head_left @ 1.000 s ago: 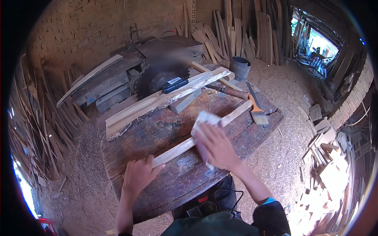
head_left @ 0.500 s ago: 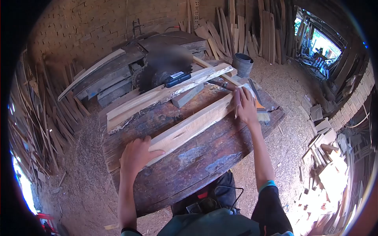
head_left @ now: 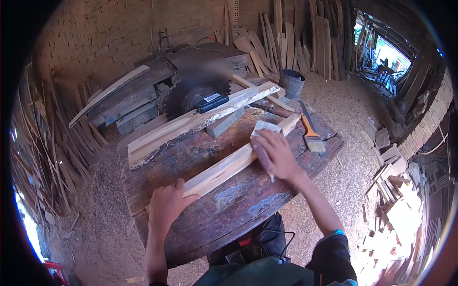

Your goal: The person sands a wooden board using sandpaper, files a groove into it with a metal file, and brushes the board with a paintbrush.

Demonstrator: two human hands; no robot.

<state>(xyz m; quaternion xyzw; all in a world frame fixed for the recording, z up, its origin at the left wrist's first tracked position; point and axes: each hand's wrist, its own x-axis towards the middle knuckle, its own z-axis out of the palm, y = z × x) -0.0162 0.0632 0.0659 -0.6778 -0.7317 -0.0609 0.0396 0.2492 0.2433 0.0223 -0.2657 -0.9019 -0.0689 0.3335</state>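
Brick wall (head_left: pixel 109 43) and leaning timber strips back a worn, paint-stained table (head_left: pixel 229 195). On it lies a pale wooden piece (head_left: pixel 224 169), smooth-looking, long and narrow, with a dark mark on its near side. Its near end is hidden beneath the left hand (head_left: pixel 165 205), whose fingers and thumb clamp around it. The right hand (head_left: pixel 276 155) presses a folded sheet (head_left: pixel 265 127) over the piece farther along, fingers close together; its palm side cannot be seen. Between the hands the wood is exposed, and its far end emerges beyond the right hand, near a brush (head_left: pixel 312 136).
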